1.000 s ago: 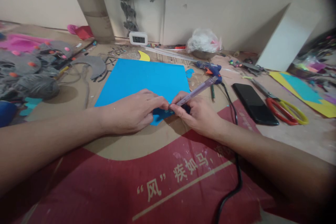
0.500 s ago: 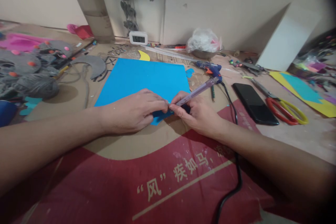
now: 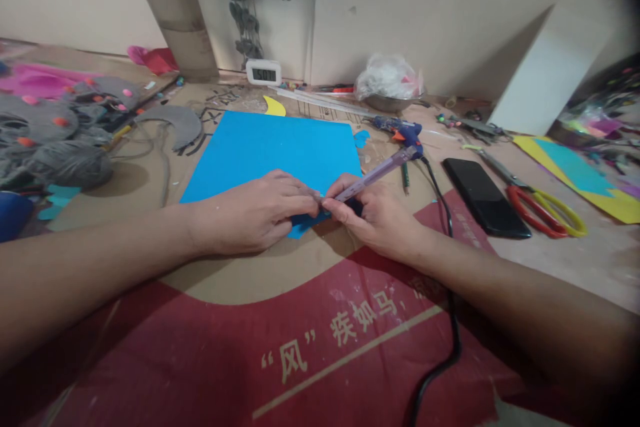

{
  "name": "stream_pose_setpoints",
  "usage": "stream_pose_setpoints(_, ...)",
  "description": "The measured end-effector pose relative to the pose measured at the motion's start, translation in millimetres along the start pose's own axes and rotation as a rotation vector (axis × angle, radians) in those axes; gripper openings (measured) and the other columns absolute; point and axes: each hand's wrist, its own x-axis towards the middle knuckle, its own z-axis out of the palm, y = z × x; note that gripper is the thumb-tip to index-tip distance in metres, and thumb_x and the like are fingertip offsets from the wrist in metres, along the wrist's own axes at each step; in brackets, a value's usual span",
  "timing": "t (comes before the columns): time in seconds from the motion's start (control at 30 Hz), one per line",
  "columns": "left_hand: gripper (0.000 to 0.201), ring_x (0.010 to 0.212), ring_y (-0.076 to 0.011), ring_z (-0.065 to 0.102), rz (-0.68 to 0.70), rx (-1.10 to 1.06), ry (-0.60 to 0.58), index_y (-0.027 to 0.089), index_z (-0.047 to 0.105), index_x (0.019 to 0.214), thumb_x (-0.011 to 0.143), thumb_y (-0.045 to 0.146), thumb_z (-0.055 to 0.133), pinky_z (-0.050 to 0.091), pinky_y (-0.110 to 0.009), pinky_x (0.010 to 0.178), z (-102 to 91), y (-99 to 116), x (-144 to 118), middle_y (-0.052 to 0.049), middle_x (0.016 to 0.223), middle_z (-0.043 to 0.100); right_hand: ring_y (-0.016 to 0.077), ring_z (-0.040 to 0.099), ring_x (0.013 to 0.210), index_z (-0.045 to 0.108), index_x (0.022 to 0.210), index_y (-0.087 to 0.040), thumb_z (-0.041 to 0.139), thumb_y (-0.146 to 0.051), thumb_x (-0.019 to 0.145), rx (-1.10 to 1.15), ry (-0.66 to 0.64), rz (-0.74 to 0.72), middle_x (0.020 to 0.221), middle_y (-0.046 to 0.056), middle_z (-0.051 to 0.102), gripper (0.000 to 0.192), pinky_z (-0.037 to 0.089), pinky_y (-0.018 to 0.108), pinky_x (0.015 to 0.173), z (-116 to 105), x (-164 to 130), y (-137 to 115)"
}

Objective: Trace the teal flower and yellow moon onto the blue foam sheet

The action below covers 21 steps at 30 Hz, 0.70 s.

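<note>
A blue foam sheet (image 3: 280, 150) lies flat on the cardboard-covered floor. My left hand (image 3: 253, 213) presses down on its near corner, fingers curled together and pinching something small that I cannot make out. My right hand (image 3: 377, 213) grips a purple pen (image 3: 377, 173) like a pencil, its tip down on the sheet right beside my left fingertips. The pen's barrel slants up and away to the right.
A black phone (image 3: 485, 197), red-and-yellow scissors (image 3: 543, 203) and a blue glue gun (image 3: 403, 133) with its black cord (image 3: 445, 293) lie to the right. Grey felt pieces (image 3: 60, 140) pile at the left. A small clock (image 3: 264, 72), a bowl with a plastic bag (image 3: 390, 83) and a white board stand behind.
Almost nothing differs: my left fingertips have shifted very slightly at the pen tip, and both hands stay in place on the sheet.
</note>
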Motion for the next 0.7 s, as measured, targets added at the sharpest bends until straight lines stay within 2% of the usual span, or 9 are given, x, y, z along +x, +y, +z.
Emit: stream_pose_setpoints(0.7,0.037,0.114,-0.0224,0.059,-0.06,-0.012,-0.029,0.016,0.063,0.109,0.082,0.002,0.041,0.042,-0.04,0.103,-1.0,1.3,1.9,-0.01,0.114,0.069,0.0124,0.057,0.07,0.063,0.086,-0.017,0.051,-0.031,0.097,0.039,-0.022,0.011,0.083,0.003,0.063,0.022,0.044,0.027,0.068,-1.1,-0.8,-0.5)
